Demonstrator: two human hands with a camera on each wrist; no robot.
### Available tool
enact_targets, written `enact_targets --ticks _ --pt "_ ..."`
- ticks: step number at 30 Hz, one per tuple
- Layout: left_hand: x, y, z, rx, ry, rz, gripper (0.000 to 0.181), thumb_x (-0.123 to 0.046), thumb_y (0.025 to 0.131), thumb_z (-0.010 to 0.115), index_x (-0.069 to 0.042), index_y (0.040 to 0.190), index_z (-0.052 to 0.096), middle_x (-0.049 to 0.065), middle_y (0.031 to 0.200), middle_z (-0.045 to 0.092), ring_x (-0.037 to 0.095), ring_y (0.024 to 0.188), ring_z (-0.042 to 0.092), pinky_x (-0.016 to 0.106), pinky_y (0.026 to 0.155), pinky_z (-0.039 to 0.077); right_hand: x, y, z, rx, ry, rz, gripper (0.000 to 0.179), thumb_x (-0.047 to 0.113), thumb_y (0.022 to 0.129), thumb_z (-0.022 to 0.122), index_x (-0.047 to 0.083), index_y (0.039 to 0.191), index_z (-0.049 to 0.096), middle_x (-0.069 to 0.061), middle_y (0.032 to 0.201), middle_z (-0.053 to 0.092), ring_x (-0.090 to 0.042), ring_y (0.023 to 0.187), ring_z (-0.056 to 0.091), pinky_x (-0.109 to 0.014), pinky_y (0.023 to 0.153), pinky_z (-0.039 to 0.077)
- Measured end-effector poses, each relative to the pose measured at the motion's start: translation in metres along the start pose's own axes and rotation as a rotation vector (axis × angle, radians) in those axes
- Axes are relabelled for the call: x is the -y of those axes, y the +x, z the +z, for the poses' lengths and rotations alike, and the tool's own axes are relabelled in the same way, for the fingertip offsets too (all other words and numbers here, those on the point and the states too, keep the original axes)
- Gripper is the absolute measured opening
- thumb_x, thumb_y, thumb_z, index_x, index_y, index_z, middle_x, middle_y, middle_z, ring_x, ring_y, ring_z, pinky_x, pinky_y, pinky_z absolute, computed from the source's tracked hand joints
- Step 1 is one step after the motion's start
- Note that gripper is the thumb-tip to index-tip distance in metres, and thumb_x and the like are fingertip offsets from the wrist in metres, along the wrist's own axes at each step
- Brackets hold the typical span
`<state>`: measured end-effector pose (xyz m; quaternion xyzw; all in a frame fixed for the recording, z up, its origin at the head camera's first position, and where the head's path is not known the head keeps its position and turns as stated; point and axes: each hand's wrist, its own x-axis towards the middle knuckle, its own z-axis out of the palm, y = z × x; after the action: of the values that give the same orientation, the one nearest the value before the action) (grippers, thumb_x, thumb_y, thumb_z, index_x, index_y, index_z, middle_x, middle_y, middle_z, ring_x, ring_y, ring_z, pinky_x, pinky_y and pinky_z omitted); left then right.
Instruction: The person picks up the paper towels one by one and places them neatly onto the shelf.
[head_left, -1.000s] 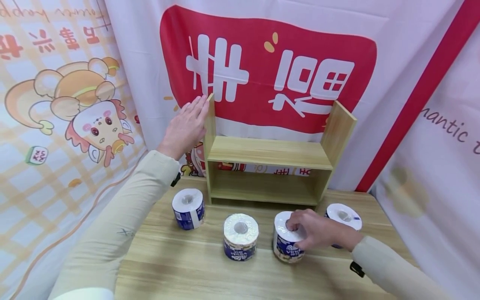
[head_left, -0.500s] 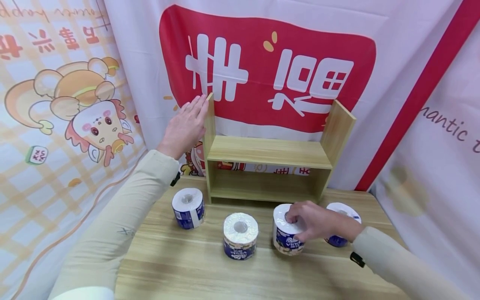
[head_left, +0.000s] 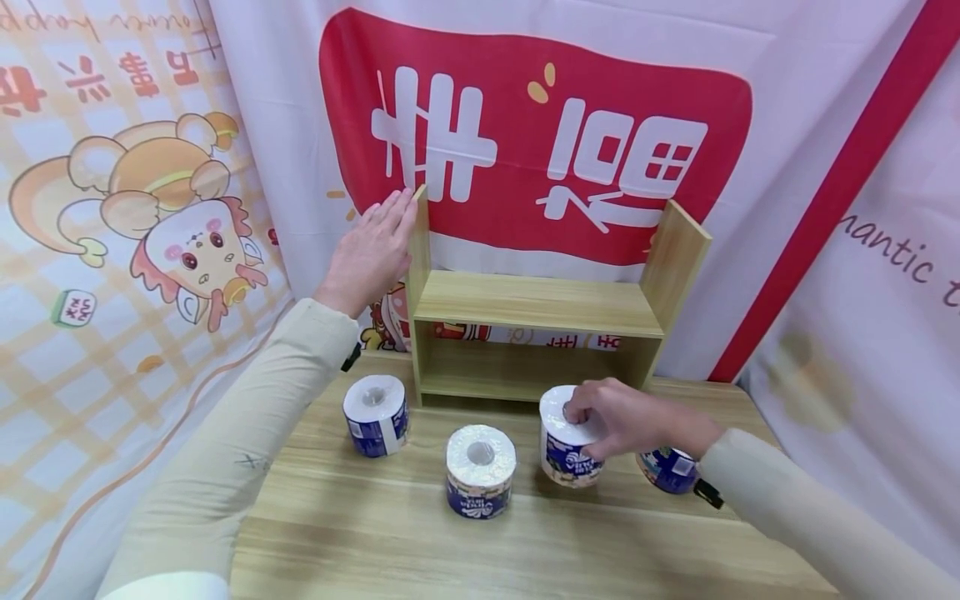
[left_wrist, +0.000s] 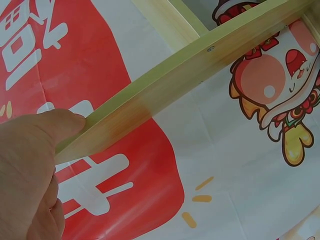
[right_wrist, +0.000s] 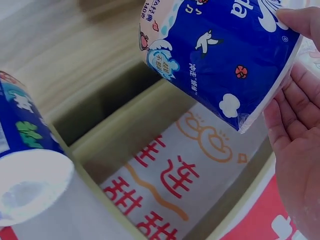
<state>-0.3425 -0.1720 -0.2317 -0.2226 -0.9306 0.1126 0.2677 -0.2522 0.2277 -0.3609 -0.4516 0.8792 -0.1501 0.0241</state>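
My right hand (head_left: 626, 419) holds a blue-and-white toilet paper roll (head_left: 567, 461) upright by its top rim, fingertips in the core and thumb on the outer wrapper. In the right wrist view this roll (right_wrist: 220, 55) hangs over the front of the shelf. At the top of the wooden shelf's left side panel (head_left: 420, 250) is my left hand (head_left: 372, 250). The left wrist view shows its thumb (left_wrist: 70, 121) on the panel's edge and the fingers behind. More wrapped rolls stand on the table: one at left (head_left: 375, 417), one in the middle (head_left: 481, 475), one partly hidden behind the right forearm (head_left: 667, 471).
The two-level wooden shelf (head_left: 536, 302) stands at the back of the wood-grain table (head_left: 420, 550), bare on both boards. Printed cloth (head_left: 300, 125) hangs close behind and at both sides. An orange cord line (head_left: 150, 462) runs along the left.
My right hand has lifted the roll and carried it away from me toward the shelf, slightly left. The left hand and the other rolls stay in place.
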Motion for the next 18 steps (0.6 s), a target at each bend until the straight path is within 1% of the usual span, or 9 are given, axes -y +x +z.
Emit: enact_targets --ticks 6,11,14,18 --pt "0.000 0.000 -0.001 0.010 -0.007 -0.004 0.089 -0.016 0.098 0.073 0.004 0.166 0.019 0.024 0.174 0.024 0.039 0.163 0.024 0.050 0.131 0.029 0.006 0.011 -0.013 -0.027 -0.035 -0.016 0.034 0.019 0.079 0.090 0.010 0.109 0.074 -0.001 0.104 0.072 -0.013 0.096 0.063 -0.026 0.081 0.062" --pt "0.000 -0.001 -0.002 0.017 -0.007 -0.008 0.091 -0.016 0.097 0.074 0.003 0.167 0.018 0.022 0.175 0.023 0.038 0.164 0.023 0.049 0.132 0.028 0.013 0.022 -0.030 -0.057 -0.072 -0.040 0.033 0.017 0.078 0.091 0.011 0.106 0.073 0.000 0.102 0.071 -0.013 0.093 0.063 -0.026 0.079 0.061" --pt "0.000 -0.001 -0.002 0.015 -0.014 -0.006 0.091 -0.016 0.098 0.073 0.003 0.167 0.018 0.022 0.175 0.023 0.038 0.164 0.023 0.049 0.132 0.028 0.017 0.026 -0.041 -0.070 -0.091 -0.034 0.033 0.018 0.079 0.091 0.011 0.106 0.073 -0.001 0.102 0.071 -0.013 0.092 0.063 -0.026 0.077 0.060" --pt "0.001 -0.001 -0.002 0.006 -0.020 0.000 0.090 -0.016 0.098 0.073 0.003 0.167 0.018 0.023 0.175 0.023 0.038 0.164 0.023 0.049 0.132 0.028 0.023 0.032 -0.054 -0.071 -0.101 -0.001 0.032 0.019 0.081 0.090 0.012 0.107 0.073 -0.001 0.104 0.072 -0.014 0.093 0.063 -0.026 0.078 0.061"
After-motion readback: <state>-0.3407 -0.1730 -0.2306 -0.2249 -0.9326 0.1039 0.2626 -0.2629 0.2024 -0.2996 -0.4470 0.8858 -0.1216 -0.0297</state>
